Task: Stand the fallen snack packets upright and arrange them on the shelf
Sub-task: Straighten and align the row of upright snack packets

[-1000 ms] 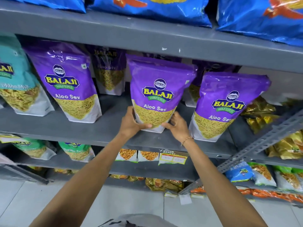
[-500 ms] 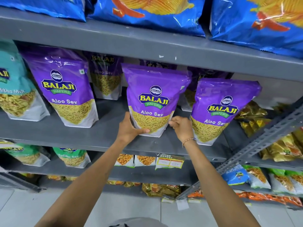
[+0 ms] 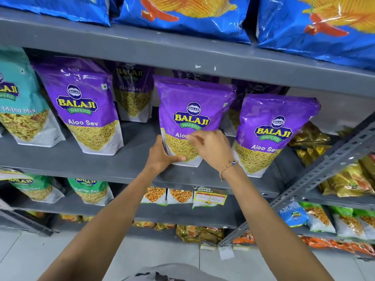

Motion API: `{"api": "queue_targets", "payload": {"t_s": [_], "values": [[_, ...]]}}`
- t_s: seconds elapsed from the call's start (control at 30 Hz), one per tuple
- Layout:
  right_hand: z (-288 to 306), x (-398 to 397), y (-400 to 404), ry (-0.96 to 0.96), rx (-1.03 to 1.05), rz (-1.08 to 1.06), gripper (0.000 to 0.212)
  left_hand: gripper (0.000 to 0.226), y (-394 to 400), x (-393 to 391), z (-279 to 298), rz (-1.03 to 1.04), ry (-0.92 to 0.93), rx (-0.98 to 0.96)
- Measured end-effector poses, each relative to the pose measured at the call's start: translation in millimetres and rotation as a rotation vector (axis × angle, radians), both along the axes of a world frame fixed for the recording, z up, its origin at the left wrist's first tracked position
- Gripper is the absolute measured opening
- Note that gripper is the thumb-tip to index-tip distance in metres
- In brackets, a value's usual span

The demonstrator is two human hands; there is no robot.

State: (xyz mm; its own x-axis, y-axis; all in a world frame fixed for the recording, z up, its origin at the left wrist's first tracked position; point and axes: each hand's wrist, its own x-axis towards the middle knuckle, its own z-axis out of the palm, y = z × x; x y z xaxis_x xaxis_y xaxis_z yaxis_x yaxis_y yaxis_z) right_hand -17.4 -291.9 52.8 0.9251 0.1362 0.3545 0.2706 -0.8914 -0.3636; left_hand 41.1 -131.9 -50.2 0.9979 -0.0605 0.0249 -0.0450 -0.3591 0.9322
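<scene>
Hands. Your left hand [image 3: 162, 157] cups the lower left corner of the middle purple foil Aloo Sev packet [image 3: 192, 110], thumb across its white base, closed on it. Your right hand [image 3: 211, 147] lies over the packet's lower front with the fingers [image 3: 192, 136] loosely spread and blurred; whether it grips or only steadies, you cannot tell.

Item. The packet stands upright on the grey metal shelf [image 3: 125, 169], near the front edge, just beside the right purple Aloo Sev packet [image 3: 272, 128].

Risks, as judged. The pouch is top-heavy and slick; let go before the base sits flat and it will likely tip forward off the edge. A sideways nudge could knock the leaning right neighbour.

Surroundings. A left purple Aloo Sev packet [image 3: 85, 106] stands well apart, a teal mix packet [image 3: 20, 102] beyond it. More purple packets [image 3: 132, 92] stand behind. Blue chip bags [image 3: 182, 15] fill the shelf above. A yellow price tag [image 3: 210, 196] hangs below, over a pale tiled floor [image 3: 162, 254].
</scene>
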Motion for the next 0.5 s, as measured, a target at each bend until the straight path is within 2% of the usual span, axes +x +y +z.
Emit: {"api": "queue_targets", "payload": {"t_s": [0.03,0.1,0.13,0.23,0.3,0.37,0.43,0.5], "values": [[14.1,-1.8,14.0,-0.130,0.038,0.124,0.021,0.080,0.7,-0.1,-0.9,0.002,-0.009,0.006],[38.8,7.3,32.9,-0.386,-0.068,0.244,0.020,0.079,0.8,-0.3,-1.2,-0.005,-0.033,0.013],[48.2,17.3,35.9,-0.440,-0.126,0.206,0.024,0.079,1.0,0.2,-1.2,-0.008,-0.039,0.017],[79.7,43.8,33.4,-0.492,-0.188,-0.169,0.033,0.081,1.3,1.0,-0.4,-0.012,-0.029,0.016],[94.0,46.8,25.0,-0.548,-0.239,-0.260,0.035,0.082,2.1,3.4,-2.4,-0.020,-0.018,0.000],[89.2,51.4,9.1,-0.302,-0.181,-0.189,0.033,0.082,2.6,2.6,-2.8,-0.032,-0.016,-0.013],[74.9,57.5,-5.2,-0.025,-0.034,-0.169,0.031,0.081,1.4,2.6,-2.0,-0.033,-0.014,-0.021],[73.7,61.7,-7.5,-0.116,0.003,-0.225,0.031,0.082,0.0,2.8,-2.1,-0.030,-0.011,-0.024]]}}
